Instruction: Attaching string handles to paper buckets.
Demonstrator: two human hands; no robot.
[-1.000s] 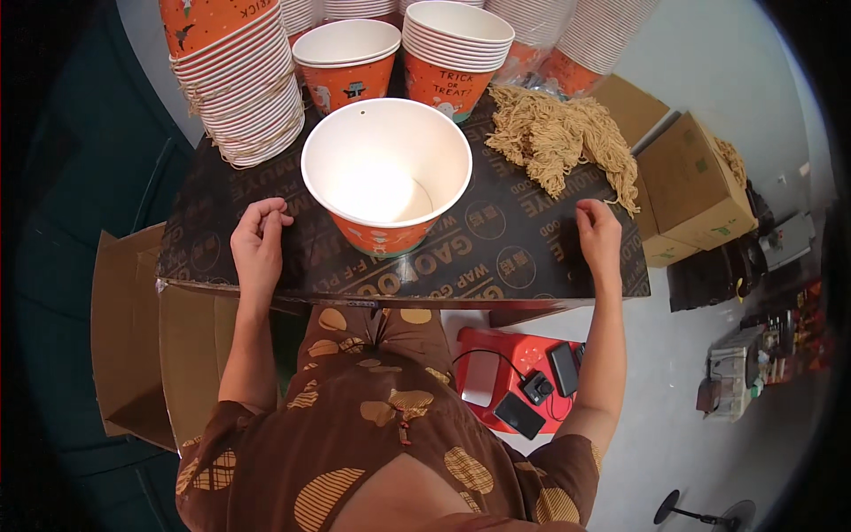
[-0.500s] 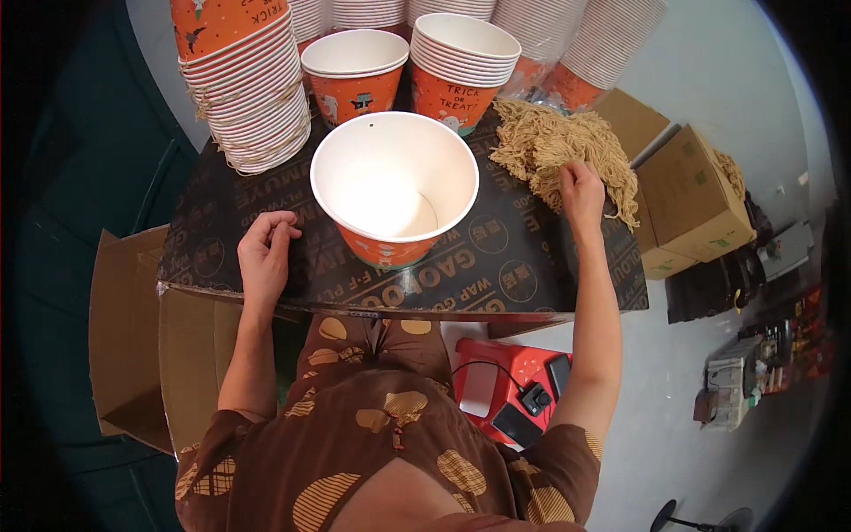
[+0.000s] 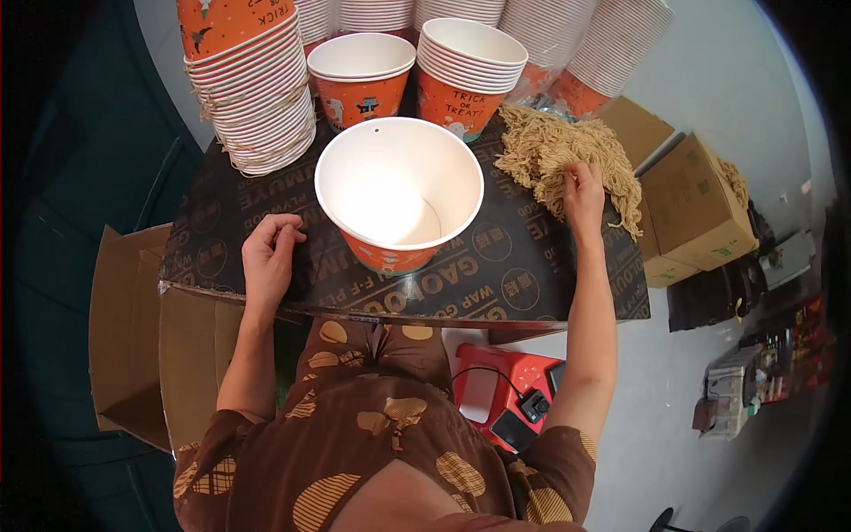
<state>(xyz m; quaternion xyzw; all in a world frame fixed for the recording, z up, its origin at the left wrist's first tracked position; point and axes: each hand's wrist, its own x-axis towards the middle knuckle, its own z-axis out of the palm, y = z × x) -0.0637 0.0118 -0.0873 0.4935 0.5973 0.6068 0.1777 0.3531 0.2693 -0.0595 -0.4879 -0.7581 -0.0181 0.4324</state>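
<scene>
Brown short-sleeved top [image 3: 359, 439], lower middle of the frame.
Rounded tan patches [image 3: 460, 473] dot it (some striped, some checked); the sleeves [image 3: 222, 445] and trousers [image 3: 377, 355] share the brown-and-tan print.

One fisheye view looks down from the head. It faces the bench [image 3: 425, 288], close above the shirt [image 3: 341, 443]

Our dark printed tabletop [image 3: 461, 293] carries one white-lined orange bucket [image 3: 399, 182]; behind that bucket we see shorter stacks [image 3: 470, 75], left-behind it a tall stack [image 3: 257, 111], right-behind it a tan yarn heap [image 3: 545, 155].
</scene>
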